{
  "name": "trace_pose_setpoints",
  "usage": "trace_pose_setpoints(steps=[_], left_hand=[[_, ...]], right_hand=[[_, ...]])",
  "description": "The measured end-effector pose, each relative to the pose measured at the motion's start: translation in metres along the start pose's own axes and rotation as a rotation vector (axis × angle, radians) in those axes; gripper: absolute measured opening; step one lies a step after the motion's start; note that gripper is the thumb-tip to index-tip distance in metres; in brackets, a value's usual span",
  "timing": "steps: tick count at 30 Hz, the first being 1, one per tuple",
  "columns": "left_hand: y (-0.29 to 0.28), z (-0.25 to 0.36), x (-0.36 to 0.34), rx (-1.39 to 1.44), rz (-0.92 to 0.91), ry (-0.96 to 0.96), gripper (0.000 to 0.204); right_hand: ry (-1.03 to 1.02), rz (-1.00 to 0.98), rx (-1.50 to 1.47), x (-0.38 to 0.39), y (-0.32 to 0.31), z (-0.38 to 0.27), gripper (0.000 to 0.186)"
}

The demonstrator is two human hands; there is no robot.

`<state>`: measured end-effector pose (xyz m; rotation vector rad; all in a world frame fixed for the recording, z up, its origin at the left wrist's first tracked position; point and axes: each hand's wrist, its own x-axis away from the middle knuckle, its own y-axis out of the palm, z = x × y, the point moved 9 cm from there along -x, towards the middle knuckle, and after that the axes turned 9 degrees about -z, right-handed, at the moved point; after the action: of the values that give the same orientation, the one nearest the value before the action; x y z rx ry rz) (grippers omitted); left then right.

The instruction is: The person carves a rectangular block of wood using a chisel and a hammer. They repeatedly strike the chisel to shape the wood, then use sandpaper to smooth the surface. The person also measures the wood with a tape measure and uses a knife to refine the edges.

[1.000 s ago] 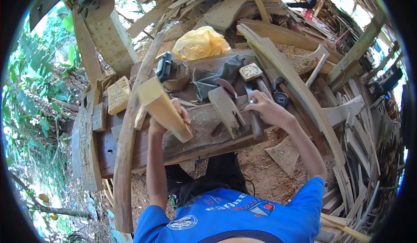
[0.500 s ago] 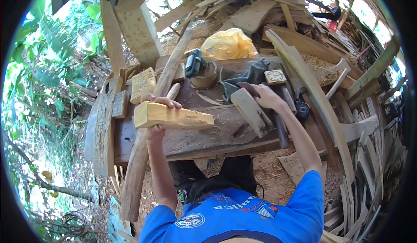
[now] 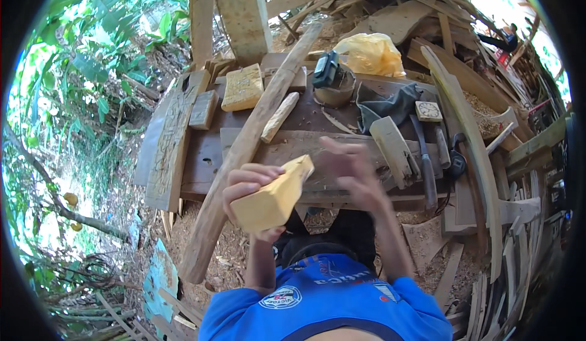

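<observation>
My left hand point(image 3: 251, 185) is wrapped round a pale yellow wooden block point(image 3: 268, 201), which is tilted with its broad end toward me. The block narrows toward its far end. My right hand point(image 3: 354, 173) is blurred by motion, just right of the block and apart from it. Its fingers look spread, and nothing shows in them. Beyond it, on the wooden bench point(image 3: 207, 158), lie a greyish wooden block point(image 3: 395, 152) and a long-handled tool with a dark curved blade point(image 3: 424, 158).
A long pole point(image 3: 244, 139) leans across the bench's left part. Toward the back are a carved square block point(image 3: 243, 88), a dark box point(image 3: 325, 69) on a round container point(image 3: 336, 91), a grey cloth point(image 3: 387, 106) and a yellow plastic bag point(image 3: 372, 54). Planks point(image 3: 470, 133) stand at the right.
My right hand has left the greyish block and come toward the yellow block. My left hand has turned the yellow block and brought it nearer. The view has shifted.
</observation>
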<state>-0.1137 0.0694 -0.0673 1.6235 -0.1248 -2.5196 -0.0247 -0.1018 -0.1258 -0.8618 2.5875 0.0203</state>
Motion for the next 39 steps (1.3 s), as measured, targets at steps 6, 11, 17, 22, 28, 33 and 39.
trace_pose_setpoints(steps=[6,11,17,22,28,33,39], left_hand=[[-0.001,-0.004,-0.005,-0.02,-0.07,-0.038,0.065],[-0.021,-0.009,-0.003,0.091,0.083,-0.061,0.069],[-0.028,-0.011,0.008,0.28,0.11,0.012,0.053],[-0.05,-0.01,0.013,0.105,0.31,-0.042,0.052],[-0.038,-0.003,0.014,0.122,0.223,-0.04,0.054],[-0.019,0.0,0.01,0.172,0.098,-0.131,0.051],[-0.001,0.007,0.016,0.165,0.078,-0.113,0.051]], right_hand=[[-0.057,-0.074,-0.212,-0.009,0.075,-0.032,0.051],[0.261,0.025,-0.223,-0.014,0.06,0.02,0.041],[-0.25,-0.093,-0.029,-0.018,0.092,-0.071,0.04],[0.178,0.04,-0.177,-0.021,0.068,0.008,0.035],[0.253,0.035,0.153,-0.022,0.052,0.006,0.026],[-0.176,0.027,0.249,-0.015,0.072,-0.066,0.027],[0.03,0.142,0.175,0.013,0.049,0.005,0.03]])
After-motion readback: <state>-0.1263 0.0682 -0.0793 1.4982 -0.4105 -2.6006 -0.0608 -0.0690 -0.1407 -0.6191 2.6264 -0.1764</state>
